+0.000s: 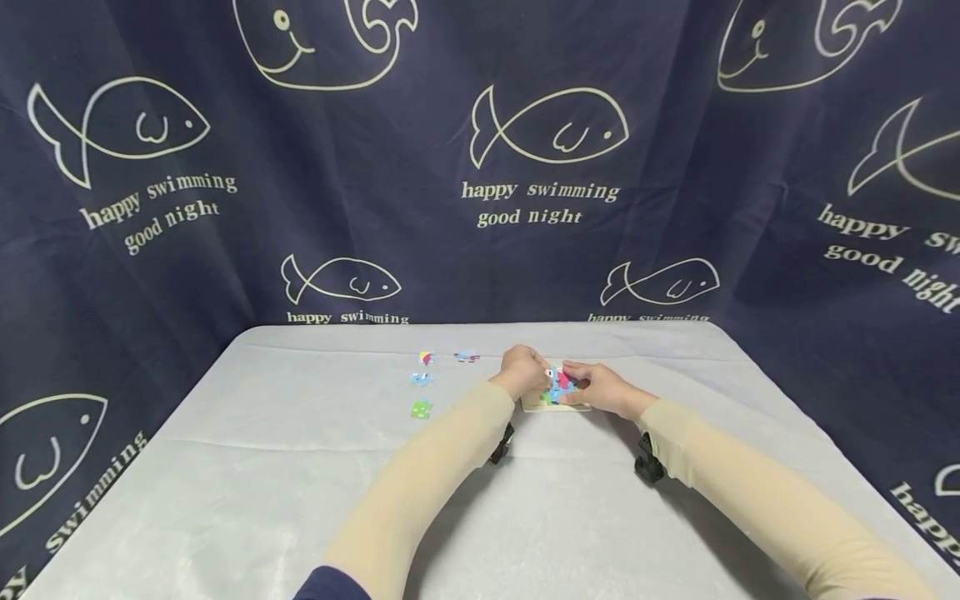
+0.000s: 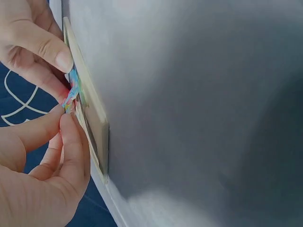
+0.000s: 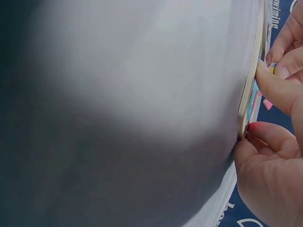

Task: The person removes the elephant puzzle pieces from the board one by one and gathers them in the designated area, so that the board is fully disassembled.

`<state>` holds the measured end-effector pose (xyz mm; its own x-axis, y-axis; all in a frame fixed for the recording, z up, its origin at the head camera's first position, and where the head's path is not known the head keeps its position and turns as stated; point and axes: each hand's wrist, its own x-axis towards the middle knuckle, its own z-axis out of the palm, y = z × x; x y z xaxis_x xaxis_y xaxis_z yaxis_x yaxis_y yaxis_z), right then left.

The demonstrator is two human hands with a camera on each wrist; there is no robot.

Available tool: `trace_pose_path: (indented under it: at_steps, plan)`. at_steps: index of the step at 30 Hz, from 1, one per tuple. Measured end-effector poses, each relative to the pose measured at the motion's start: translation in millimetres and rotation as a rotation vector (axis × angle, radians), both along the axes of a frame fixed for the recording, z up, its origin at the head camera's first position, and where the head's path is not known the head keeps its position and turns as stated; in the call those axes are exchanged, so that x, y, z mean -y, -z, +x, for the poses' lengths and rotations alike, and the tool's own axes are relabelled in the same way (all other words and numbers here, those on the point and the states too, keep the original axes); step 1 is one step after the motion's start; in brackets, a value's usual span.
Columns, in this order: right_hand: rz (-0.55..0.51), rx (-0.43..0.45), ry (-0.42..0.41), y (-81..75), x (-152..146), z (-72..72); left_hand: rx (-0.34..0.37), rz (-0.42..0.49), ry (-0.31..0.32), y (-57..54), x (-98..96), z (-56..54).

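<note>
A small wooden puzzle board [image 1: 557, 408] lies on the table, with joined colourful jigsaw pieces [image 1: 558, 385] on it. My left hand [image 1: 524, 371] is at the board's left side. Between its thumb and index finger it pinches a puzzle piece [image 2: 67, 105], mostly covered by the fingertips and tilted over the board in the left wrist view. From the other side my right hand [image 1: 609, 391] grips the board. Its thumb [image 3: 276, 89] lies over the near edge and the pieces, while other fingertips [image 3: 243, 147] meet the edge by a corner.
Left of the board lie several loose jigsaw pieces: a red and yellow one [image 1: 426, 358], a blue one [image 1: 422, 379], a green one [image 1: 422, 409] and a blue and red one [image 1: 467, 357]. A grey cloth covers the table [image 1: 225, 475]. Behind hangs a dark blue fish-print curtain [image 1: 435, 167].
</note>
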<state>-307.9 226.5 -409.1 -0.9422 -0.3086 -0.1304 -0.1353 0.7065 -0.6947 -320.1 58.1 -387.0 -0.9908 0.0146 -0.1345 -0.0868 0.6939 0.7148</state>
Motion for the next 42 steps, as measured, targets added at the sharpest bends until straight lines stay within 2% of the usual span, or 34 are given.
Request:
trace_pose_path:
  at_steps: [5, 8, 12, 19, 23, 33, 38, 42]
  plan:
    - [-0.003, -0.008, -0.006, -1.2, 0.8, 1.6, 0.015, 0.074, -0.024, 5.2, 4.0, -5.7]
    - [0.001, -0.010, -0.009, -1.7, 1.5, 2.3, 0.046, 0.185, -0.037, 8.0, 8.8, -8.5]
    - [-0.004, -0.007, -0.013, -2.3, 1.4, 4.4, 0.082, 0.287, -0.042, 9.3, 16.8, -11.5]
    - [0.013, -0.032, -0.027, -0.7, -0.2, 5.7, 0.090, 0.340, -0.024, 9.6, 31.6, -6.0]
    - [0.005, -0.028, -0.022, -1.7, 0.8, 4.2, 0.084, 0.391, -0.011, 6.2, 38.6, 0.1]
    - [0.009, -0.035, -0.038, -4.2, 1.5, 1.2, 0.110, 0.432, 0.060, -3.2, 53.4, 8.2]
    - [0.014, -0.036, -0.032, -1.5, 0.2, 0.3, 0.125, 0.454, 0.092, -1.1, 63.1, 10.7]
    - [0.021, -0.037, -0.037, 0.3, -1.8, 1.8, 0.141, 0.425, 0.092, 2.2, 72.7, 13.0]
